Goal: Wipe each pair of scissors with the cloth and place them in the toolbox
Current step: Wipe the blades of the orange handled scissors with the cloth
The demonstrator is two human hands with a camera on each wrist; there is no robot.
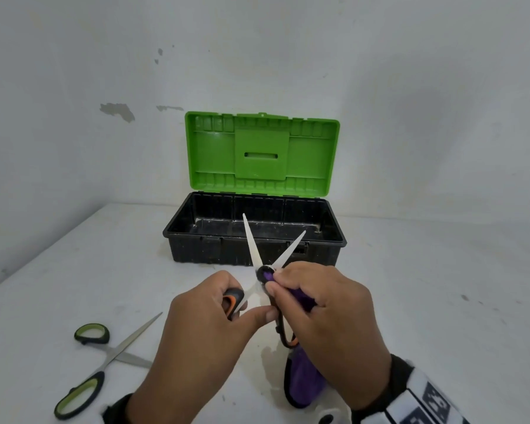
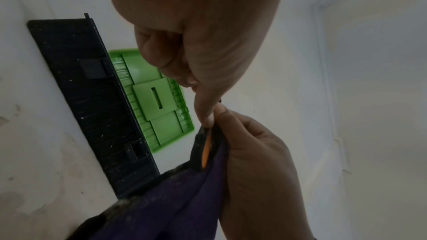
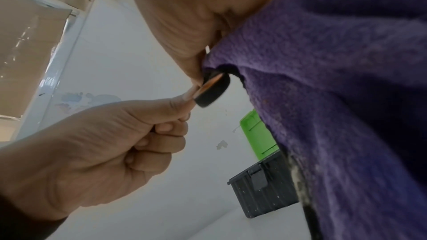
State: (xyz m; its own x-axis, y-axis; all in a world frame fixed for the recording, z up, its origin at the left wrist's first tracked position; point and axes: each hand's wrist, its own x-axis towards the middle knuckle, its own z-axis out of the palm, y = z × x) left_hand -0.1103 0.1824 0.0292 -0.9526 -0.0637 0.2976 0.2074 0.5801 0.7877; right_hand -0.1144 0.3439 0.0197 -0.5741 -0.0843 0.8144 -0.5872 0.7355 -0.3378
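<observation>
Orange-and-black scissors (image 1: 253, 249) are held up in front of the toolbox with their blades spread apart, tips pointing away. My left hand (image 1: 208, 319) grips one handle (image 1: 231, 301). My right hand (image 1: 318, 304) pinches the purple cloth (image 1: 303, 381) against the pivot and the other handle (image 2: 203, 151). The cloth (image 3: 335, 98) hangs down below that hand. A second pair, green-and-black scissors (image 1: 104, 359), lies with blades apart on the table at the lower left. The toolbox (image 1: 254, 237) stands behind with its green lid (image 1: 262, 153) raised; its black tray shows nothing inside.
The white table (image 1: 426, 286) meets a white wall behind the toolbox. A white object (image 1: 329, 416) sits at the bottom edge near my right wrist. The toolbox front (image 2: 92, 107) and a latch (image 3: 258, 180) show in the wrist views.
</observation>
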